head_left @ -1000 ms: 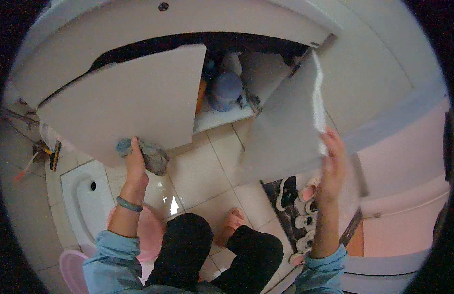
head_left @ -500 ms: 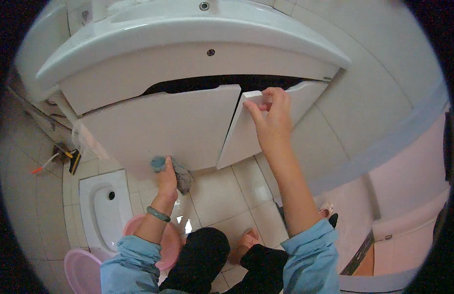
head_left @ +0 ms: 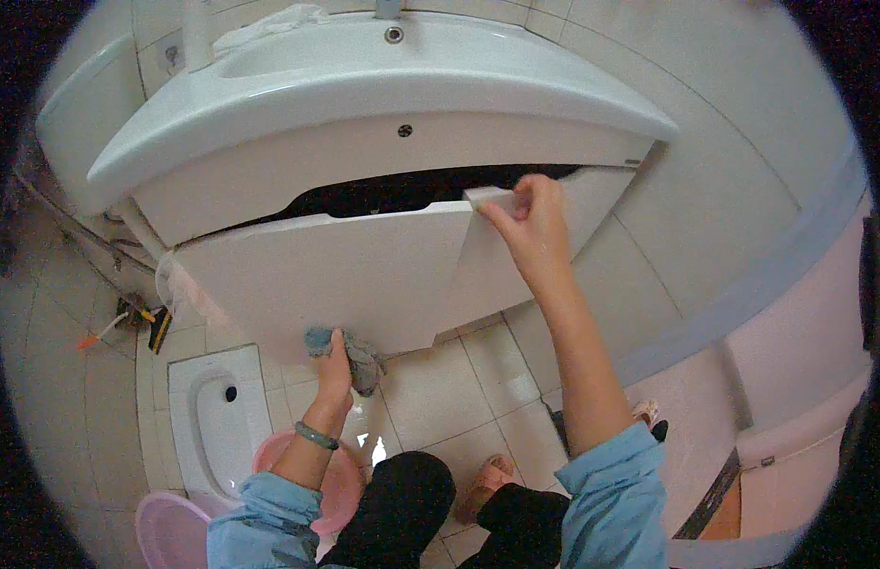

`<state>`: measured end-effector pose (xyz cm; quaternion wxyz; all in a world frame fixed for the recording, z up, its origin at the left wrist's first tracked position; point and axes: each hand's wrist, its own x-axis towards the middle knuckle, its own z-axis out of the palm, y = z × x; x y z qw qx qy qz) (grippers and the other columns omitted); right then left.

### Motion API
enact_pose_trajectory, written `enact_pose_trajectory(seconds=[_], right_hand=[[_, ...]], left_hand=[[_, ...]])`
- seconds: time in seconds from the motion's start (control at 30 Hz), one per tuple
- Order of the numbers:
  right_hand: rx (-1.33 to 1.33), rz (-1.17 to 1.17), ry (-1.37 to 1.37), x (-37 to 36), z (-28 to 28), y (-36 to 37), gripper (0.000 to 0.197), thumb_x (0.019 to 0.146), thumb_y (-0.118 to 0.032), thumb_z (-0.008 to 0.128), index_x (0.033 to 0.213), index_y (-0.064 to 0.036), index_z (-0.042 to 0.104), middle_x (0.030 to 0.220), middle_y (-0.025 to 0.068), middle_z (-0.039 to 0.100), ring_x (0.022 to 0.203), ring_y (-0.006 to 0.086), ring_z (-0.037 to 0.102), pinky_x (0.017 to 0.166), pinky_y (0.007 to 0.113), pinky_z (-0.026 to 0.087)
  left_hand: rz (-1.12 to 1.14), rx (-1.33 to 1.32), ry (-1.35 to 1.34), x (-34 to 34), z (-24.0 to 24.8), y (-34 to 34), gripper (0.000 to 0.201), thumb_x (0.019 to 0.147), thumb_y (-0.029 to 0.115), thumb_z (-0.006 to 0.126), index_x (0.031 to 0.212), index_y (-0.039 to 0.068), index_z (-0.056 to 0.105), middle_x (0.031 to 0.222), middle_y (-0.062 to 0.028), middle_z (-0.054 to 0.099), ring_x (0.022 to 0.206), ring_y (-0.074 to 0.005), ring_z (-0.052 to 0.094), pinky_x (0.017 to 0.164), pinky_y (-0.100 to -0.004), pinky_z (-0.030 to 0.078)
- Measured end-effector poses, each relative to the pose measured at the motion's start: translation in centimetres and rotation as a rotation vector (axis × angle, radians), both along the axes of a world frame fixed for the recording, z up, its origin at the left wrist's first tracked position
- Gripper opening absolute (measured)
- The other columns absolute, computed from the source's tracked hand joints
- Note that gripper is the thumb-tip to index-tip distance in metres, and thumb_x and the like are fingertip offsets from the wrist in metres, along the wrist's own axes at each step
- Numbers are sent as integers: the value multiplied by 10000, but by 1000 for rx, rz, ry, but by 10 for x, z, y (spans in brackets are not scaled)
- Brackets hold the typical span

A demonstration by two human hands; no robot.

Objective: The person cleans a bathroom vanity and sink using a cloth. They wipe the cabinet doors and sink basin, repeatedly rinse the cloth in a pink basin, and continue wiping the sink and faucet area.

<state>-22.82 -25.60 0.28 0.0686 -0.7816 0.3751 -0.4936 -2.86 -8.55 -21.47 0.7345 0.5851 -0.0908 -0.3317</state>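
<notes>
Right hand (head_left: 530, 213) is pinching the slightly open right door (head_left: 499, 270) at its top corner, that free edge presumably giving purchase; left hand (head_left: 335, 372) is gripping a bunched cloth (head_left: 368, 368) near the left door's (head_left: 307, 270) lower edge, contact unclear

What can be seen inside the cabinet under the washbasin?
Only darkness, through the gap at the top of the cabinet; no contents can be made out. The left door and the right door, held at its upper edge by the right hand, cover the rest.
</notes>
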Motion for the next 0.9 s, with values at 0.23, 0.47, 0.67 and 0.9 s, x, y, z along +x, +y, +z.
enact_pose_trajectory(seconds=[0.23,0.47,0.67,0.9], right_hand=[[67,241,-234,8,-16,-4,395,752,-196,728,1044,-41,511,1070,134,487,836,239,555,752,349,477],[-62,122,-130,29,-22,42,307,755,-168,713,972,-54,529,987,126,556,766,253,571,696,348,466],[120,106,-253,56,-15,36,353,723,-219,750,857,-48,472,692,72,531,634,236,521,608,356,443],[204,64,-282,51,-5,34,454,687,-280,792,826,-51,426,662,69,474,597,217,459,583,356,417]], left_hand=[[-89,35,123,1,18,-2,280,937,323,516,911,49,562,833,-49,595,744,-172,572,663,-338,488],[-74,114,45,2,16,-6,384,917,392,539,962,15,596,877,-62,623,757,-183,582,673,-355,498],[-15,123,73,4,11,-5,441,914,412,529,1061,-3,535,1009,-96,589,869,-189,562,735,-357,474],[-84,174,-62,6,-8,-11,431,920,386,525,1123,8,478,1057,-98,548,923,-216,538,820,-367,443]])
